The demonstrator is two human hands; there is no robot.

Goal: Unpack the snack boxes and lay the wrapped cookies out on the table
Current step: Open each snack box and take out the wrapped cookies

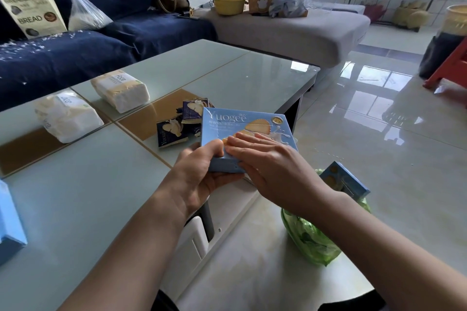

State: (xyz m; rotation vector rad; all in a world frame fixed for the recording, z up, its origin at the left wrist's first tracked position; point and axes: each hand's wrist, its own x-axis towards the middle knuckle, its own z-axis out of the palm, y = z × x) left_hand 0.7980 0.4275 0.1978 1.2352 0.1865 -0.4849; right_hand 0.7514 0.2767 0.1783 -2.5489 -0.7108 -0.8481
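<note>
- I saw the glass-topped table (83,199) spread beneath and to the left of both hands, its near corner just under my left wrist.
- Far beyond the hands stood a dark blue sofa (106,40), with a paper bread bag (32,14) on its seat.
- Two white tissue packs (120,92) lay on the table, ahead and left of my left hand.
- The light blue snack box (246,131) was held above the table's near edge, tilted, printed face up, between the two hands.
- My left hand (199,171) gripped the box's near left corner, thumb on top and fingers curled underneath.
- My right hand (273,161) lay flat on the lid, fingers straight and close together, pressing the box's near edge.
- Below my right forearm sat a green plastic bag (310,242) on the floor, another blue box (346,180) poking out of it.
- Dark wrapped cookies (171,132) lay in a small cluster on the table just beyond my left hand, partly hidden by the box.
</note>
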